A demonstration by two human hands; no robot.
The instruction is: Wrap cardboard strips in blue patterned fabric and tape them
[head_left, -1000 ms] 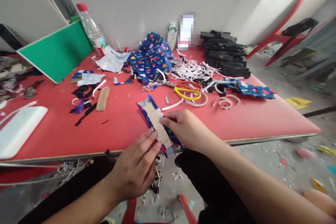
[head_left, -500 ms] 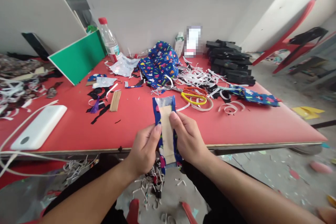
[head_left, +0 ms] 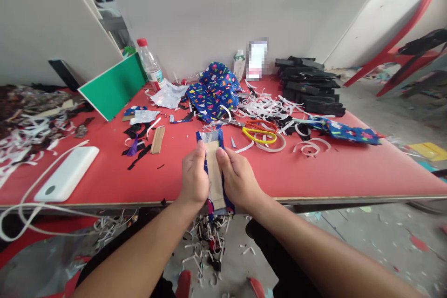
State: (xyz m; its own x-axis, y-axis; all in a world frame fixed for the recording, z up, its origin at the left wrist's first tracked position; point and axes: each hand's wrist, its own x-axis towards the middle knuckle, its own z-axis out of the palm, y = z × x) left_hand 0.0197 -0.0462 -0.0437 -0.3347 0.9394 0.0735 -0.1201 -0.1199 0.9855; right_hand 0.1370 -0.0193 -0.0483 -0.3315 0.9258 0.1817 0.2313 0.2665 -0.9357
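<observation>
Both your hands are clamped on the blue patterned fabric (head_left: 228, 206) and the cardboard strip (head_left: 214, 178) it borders: your left hand (head_left: 195, 174) presses one long side, your right hand (head_left: 240, 174) the other, thumbs on top near the far end. Your fingers underneath are hidden, so how firmly they pinch cannot be told. You hold the piece at the front edge of the red table (head_left: 300, 174), its near end reaching past that edge; whether its underside touches the tabletop cannot be told.

If you squeeze harder on one side than the other, the strip could well skew or bow inside its border. Letting a thumb go too early would probably let a folded edge spring up, since nothing visible fastens it there.

Its long axis runs away from you, far end leaning slightly left towards the wall side, near end pointing back between your forearms, bare card face upward
</observation>
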